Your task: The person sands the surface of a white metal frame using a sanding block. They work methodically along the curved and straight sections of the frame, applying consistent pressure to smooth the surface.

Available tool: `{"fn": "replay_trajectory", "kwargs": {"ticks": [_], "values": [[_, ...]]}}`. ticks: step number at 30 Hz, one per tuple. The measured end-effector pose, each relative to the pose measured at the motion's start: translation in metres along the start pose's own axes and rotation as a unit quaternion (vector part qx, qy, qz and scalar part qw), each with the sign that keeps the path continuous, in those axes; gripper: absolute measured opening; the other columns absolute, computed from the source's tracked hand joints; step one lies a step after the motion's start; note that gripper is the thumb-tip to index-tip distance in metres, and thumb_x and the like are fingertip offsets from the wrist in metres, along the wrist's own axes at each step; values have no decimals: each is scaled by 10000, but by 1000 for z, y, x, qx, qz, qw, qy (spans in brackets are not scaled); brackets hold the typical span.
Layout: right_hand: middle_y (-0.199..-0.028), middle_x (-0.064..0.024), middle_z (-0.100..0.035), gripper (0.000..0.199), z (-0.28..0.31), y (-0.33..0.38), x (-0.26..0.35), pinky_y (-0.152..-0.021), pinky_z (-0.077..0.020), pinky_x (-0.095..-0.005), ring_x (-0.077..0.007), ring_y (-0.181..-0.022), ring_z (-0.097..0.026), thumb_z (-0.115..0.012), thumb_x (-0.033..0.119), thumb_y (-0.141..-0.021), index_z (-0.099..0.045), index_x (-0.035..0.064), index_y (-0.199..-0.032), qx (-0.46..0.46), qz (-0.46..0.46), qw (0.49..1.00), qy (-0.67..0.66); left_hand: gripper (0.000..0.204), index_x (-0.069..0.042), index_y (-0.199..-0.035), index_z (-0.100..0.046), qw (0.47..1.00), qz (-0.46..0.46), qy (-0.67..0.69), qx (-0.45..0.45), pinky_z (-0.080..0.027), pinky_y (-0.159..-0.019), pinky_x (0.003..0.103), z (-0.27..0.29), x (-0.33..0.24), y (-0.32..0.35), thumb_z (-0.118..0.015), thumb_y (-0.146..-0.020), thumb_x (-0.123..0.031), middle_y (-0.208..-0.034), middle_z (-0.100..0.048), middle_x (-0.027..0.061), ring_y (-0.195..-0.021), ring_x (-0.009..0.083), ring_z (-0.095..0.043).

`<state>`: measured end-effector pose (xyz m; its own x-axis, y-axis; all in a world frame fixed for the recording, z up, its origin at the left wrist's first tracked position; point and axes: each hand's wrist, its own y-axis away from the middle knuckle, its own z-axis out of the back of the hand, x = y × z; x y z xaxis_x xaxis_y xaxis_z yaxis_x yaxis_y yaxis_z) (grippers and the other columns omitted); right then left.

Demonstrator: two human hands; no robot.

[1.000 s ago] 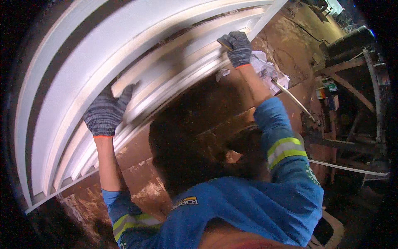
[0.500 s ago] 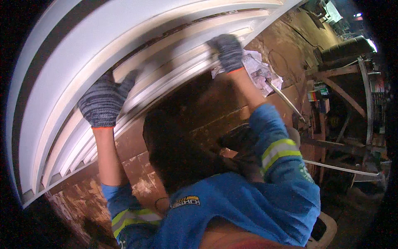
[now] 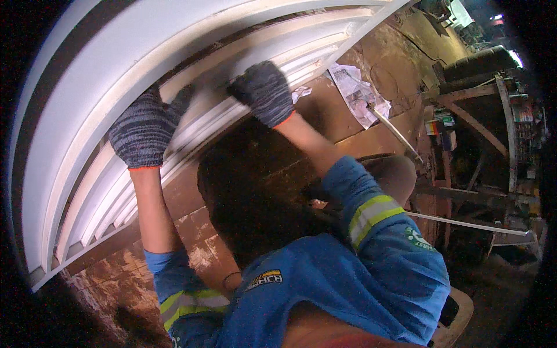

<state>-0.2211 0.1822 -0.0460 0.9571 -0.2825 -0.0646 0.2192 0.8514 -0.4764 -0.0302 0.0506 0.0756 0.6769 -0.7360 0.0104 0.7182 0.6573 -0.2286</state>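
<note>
Your right hand (image 3: 266, 95) is sitting farther left and lower than a second ago, having been near the right end of the white slatted panel (image 3: 104, 124); it is now coming close to your left hand (image 3: 144, 127), which is keeping about the same place.

From the left, the panel is filling the upper left, its long slats curving through the lens and running up toward the right. Your left hand is resting on these slats, gloved in grey knit, its thumb spreading away from the fingers; the fingertips are hiding against the slats, so you cannot tell whether they are closing around one. Next to it, your right hand is bending over the inner slats, its fingertips lying in shadow; you cannot tell whether they are pinching anything.

Below, your blue shirt (image 3: 325, 272) is carrying a small dark patch (image 3: 264, 279) with yellow and pale lettering. Farther right, printed newspaper sheets (image 3: 354, 93) are lying on the floor, too small for reading, with a pale rod (image 3: 399, 136) reaching off them. Your right sleeve is showing a whitish printed mark (image 3: 416, 239) beyond its reflective band (image 3: 377, 217).
</note>
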Motion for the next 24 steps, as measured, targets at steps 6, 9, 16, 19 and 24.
{"fn": "replay_trajectory", "kwargs": {"ticks": [6,9,16,19,24], "values": [[-792,-49,-652,190,-2,18,-166,-762,-496,-355,-251,-785,-616,-584,225,-795,-722,209,-923,-45,16,993,109,656,-157,-1186,-601,998,-24,7,-49,-490,-859,455,2,-1,2,-498,-789,-669,-1136,-619,182,-1003,350,-612],[-808,-56,-661,185,-20,27,-137,-804,-492,-348,-238,-831,-619,-570,210,-817,-729,189,-908,-55,-131,990,-10,665,-148,-1199,-595,999,2,29,34,-488,-867,454,8,-9,-2,-509,-786,-664,-1149,-612,183,-1017,351,-606],[-692,-73,-600,156,5,-14,36,-658,-444,-416,-276,-723,-568,-638,312,-733,-679,168,-689,-70,-22,986,-149,669,-153,-1228,-574,998,-20,-18,-52,-484,-871,445,3,-1,3,-497,-801,-662,-1169,-610,161,-1040,342,-600],[-722,-77,-590,118,-17,3,-20,-661,-441,-414,-273,-721,-560,-649,303,-728,-677,190,-707,-82,5,995,-50,640,-158,-1222,-580,997,-22,-44,-60,-485,-874,430,1,-5,3,-503,-811,-642,-1168,-614,149,-1034,333,-606],[-958,-28,-664,230,-17,22,-198,-835,-480,-384,-250,-914,-605,-533,208,-804,-692,233,-969,23,28,995,95,598,-149,-1190,-610,996,7,-52,-65,-502,-847,404,-11,-4,2,-532,-812,-606,-1083,-652,155,-988,326,-629]]}}
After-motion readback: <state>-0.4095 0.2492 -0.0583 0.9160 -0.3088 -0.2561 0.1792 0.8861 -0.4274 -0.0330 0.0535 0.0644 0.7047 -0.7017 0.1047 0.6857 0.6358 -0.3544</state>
